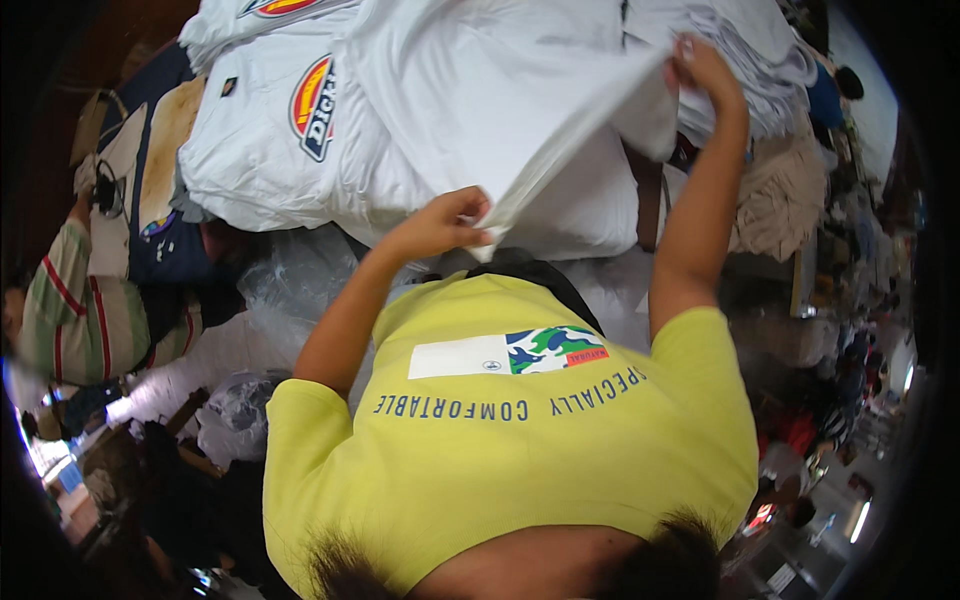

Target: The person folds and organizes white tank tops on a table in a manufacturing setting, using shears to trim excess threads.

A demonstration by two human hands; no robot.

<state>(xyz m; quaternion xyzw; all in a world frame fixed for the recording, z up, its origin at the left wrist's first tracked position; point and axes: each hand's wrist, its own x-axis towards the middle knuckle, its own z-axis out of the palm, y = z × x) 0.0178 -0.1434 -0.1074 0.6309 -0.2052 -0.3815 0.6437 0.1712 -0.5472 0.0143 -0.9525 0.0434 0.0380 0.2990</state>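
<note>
I hold a white T-shirt point(470, 90) stretched out in front of my chest. My left hand point(445, 222) pinches its lower edge close to my yellow shirt. My right hand point(700, 68) is raised high at the upper right and grips the other edge of the same shirt. The cloth hangs taut between both hands and hides part of the pile behind it. Below it lies a pile of white T-shirts point(250, 140) with round red, yellow and blue logos.
A person in a green-and-red striped top point(85, 325) sits at the far left. Clear plastic bags point(290, 275) lie under the pile's edge. More folded white garments point(750, 40) and beige ones point(785, 200) are stacked at the right, with cluttered shelves beyond.
</note>
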